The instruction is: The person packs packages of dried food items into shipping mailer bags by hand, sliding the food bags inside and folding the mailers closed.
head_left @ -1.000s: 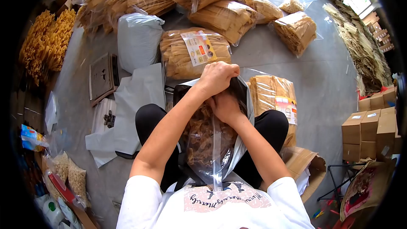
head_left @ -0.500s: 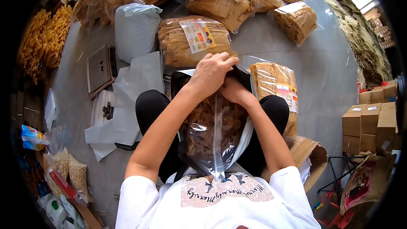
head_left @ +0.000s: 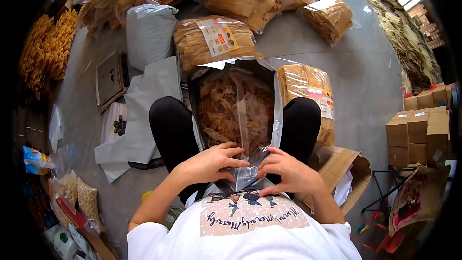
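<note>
Between my knees stands a grey mailer bag, its mouth gaping. A clear plastic bag of crinkled brown dried pieces lies inside it. My left hand rests at the near end of the clear bag, fingers spread across the film and thumb apart. Opposite it, my right hand touches the same loose film with bent fingers, its thumb also apart. Both hands are close to my shirt front, and the film between them is crumpled.
Just beyond the mailer lies a labelled pack of flat tan sheets; another pack is at the right knee. A full grey sack, flat grey mailers and a scale sit left. An open carton and stacked boxes stand right.
Both hands have left the far rim of the mailer and come back to the near end of the clear bag. The mailer's mouth now shows wide, with the brown pieces uncovered.
</note>
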Action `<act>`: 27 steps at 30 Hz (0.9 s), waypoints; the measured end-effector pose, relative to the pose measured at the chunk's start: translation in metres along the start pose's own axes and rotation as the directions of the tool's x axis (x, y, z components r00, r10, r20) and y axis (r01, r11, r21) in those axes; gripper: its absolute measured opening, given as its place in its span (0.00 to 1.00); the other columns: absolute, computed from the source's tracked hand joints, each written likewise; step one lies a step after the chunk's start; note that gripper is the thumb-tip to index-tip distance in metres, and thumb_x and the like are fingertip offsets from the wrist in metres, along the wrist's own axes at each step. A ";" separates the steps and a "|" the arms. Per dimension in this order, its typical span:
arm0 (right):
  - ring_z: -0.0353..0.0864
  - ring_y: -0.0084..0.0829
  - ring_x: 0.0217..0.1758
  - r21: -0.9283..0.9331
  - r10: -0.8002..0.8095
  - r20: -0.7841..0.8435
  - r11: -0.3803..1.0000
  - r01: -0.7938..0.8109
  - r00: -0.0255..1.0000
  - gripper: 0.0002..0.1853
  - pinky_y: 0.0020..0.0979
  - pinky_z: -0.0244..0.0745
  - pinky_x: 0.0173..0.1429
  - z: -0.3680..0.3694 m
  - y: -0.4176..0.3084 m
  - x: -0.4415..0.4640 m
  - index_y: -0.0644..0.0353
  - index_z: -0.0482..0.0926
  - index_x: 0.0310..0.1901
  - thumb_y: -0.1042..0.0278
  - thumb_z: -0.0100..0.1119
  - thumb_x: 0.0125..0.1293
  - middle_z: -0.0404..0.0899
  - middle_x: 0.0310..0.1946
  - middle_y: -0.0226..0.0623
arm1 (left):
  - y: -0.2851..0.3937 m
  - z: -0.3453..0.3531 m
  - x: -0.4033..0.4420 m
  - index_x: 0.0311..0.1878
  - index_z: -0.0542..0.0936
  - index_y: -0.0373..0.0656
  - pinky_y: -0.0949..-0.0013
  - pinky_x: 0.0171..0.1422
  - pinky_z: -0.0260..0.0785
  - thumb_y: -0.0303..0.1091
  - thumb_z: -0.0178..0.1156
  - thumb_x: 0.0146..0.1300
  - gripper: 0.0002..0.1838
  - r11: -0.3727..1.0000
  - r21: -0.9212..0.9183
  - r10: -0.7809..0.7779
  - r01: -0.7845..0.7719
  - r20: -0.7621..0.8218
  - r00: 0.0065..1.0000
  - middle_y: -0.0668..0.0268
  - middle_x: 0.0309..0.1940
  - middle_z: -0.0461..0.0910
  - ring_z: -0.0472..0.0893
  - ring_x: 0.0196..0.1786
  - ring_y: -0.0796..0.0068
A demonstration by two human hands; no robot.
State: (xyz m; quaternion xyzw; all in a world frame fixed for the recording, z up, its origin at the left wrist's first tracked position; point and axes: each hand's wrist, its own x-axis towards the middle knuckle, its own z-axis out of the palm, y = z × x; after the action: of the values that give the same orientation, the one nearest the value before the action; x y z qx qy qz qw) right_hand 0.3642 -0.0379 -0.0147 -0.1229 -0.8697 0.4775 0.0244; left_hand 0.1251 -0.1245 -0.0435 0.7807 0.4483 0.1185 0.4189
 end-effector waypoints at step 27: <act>0.76 0.38 0.35 -0.101 -0.100 -0.286 0.992 0.074 0.953 0.08 0.34 0.74 0.40 0.040 0.002 -0.005 0.61 0.78 0.29 0.72 0.68 0.48 0.76 0.27 0.36 | -0.022 0.085 0.071 0.24 0.80 0.45 0.58 0.31 0.71 0.33 0.57 0.52 0.06 0.910 0.412 0.009 -0.046 0.091 0.996 0.59 0.25 0.81 0.82 0.31 0.57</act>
State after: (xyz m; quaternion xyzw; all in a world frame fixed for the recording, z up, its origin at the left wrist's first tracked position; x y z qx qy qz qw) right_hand 0.3626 -0.0712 -0.0382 -0.1543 -0.8816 0.4135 0.1673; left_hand 0.2006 -0.1090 -0.1264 0.8623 0.4336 -0.0073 0.2617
